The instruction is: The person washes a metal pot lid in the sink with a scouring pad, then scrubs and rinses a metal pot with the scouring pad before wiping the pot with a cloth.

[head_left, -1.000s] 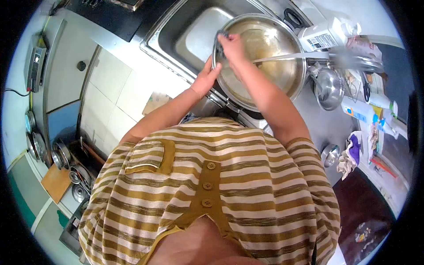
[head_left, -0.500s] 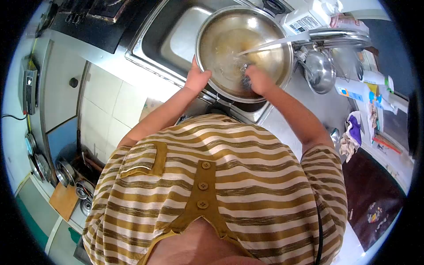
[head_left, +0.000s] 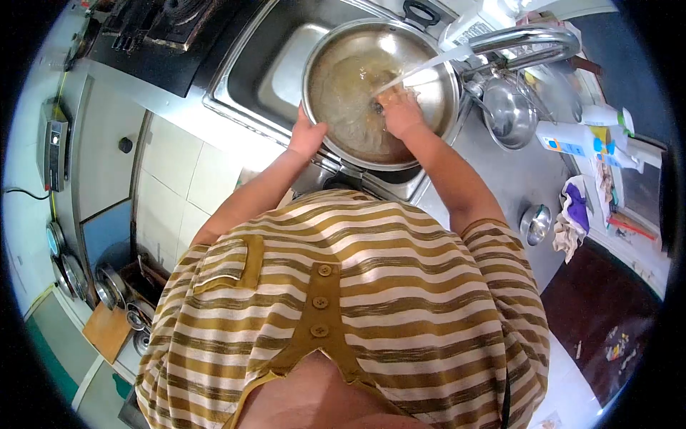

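Here, steel pan (head_left: pixel 434 84), water (head_left: pixel 346 111) inside, right hand (head_left: pixel 401 114) within

The shirt (head_left: pixel 421 322) has mustard, pale and brown-flecked stripes. A plain mustard placket (head_left: pixel 322 286) bears 3 round buttons (head_left: pixel 320 302) above a V-shaped neck opening. 1 striped pocket (head_left: pixel 220 266) with mustard edging marks the left chest. The 2 sleeves (head_left: pixel 493 247) are short and striped.
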`<state>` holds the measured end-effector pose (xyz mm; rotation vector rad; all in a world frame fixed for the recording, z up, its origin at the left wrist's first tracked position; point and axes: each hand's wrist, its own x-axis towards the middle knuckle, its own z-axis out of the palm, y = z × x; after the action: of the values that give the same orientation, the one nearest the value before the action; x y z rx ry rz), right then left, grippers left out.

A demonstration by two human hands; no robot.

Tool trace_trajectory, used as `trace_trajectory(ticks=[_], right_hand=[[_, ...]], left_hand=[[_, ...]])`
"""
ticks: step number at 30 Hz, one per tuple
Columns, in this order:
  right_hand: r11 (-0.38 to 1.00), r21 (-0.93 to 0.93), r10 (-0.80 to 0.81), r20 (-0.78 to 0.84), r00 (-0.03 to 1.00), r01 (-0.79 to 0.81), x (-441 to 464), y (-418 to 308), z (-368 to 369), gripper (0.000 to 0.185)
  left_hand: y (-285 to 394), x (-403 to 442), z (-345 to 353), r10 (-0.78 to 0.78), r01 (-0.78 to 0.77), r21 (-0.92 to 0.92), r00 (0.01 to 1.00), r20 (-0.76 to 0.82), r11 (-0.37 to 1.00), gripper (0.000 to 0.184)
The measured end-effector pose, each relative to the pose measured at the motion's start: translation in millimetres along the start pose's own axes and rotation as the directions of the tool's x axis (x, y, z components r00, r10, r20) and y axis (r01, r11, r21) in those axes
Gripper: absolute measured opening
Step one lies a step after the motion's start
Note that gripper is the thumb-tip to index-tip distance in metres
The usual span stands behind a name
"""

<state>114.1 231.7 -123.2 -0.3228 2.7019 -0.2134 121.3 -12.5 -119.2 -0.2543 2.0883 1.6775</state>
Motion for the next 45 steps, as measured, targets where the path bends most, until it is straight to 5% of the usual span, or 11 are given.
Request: trace_trajectory(ticks=[3,5,6,9,13,24,26,33,37,41,45], right_hand=[[0.952,-0.249,0.123,-0.223,0.967,-0.178,-12,2,9,0.054],[0.942,0.311,0.221,-0.304,0.927,-0.123,-27,18,8,0.039],[0.945,0.301,0.22,-0.303,0.927,-0.126,-36,33,4,0.039],[0.435,0.896,0.668,-0.254,0.699,-0.09,-72,69,-26,0.028],[0.039,0.996,0.813,0.019,0.582,-0.086,-111,80,-61,0.028],[0.658,0.723,0.644,-0.395,0.655,-0.211,-73,87,-83,0.033],[0.967,0.252,0.174,-0.589,0.789,-0.025,-54,87,-61,0.03],[0.996,-0.067,0.046,-0.104,0.993,-0.053,-3,-9,4,0.049],[0.967,0.149,-0.209,0.016,0.978,0.205,-10,-17,22,0.052],[0.835,0.312,-0.433,-0.132,0.892,0.452,2,-54,17,0.056],[0.873,0.124,-0.422,-0.29,0.859,0.471,69,-68,2,0.058]], left_hand=[[5,-2,-3,0.012,-0.012,0.016,1.0,0.015,1.0,0.075],[-3,3,-5,0.015,-0.016,0.017,1.0,0.023,1.0,0.075],[-5,3,-5,0.011,-0.012,0.026,0.999,0.035,1.0,0.075],[5,-3,-2,0.026,-0.026,-0.01,1.0,0.013,1.0,0.07],[4,0,-3,0.002,0.0,-0.053,0.998,0.055,0.999,0.07],[36,-16,-7,-0.071,0.083,-0.142,0.994,0.089,0.986,0.069],[36,-15,-8,-0.117,0.127,-0.117,0.989,0.09,0.985,0.067],[42,-18,-7,-0.144,0.145,-0.037,0.989,0.041,0.989,0.067],[25,-11,-4,-0.066,0.067,-0.037,0.997,0.027,0.997,0.067],[27,-10,-8,-0.076,0.075,0.077,0.997,0.015,0.994,0.067],[8,0,-8,-0.027,0.023,0.17,0.999,0.02,0.985,0.079]])
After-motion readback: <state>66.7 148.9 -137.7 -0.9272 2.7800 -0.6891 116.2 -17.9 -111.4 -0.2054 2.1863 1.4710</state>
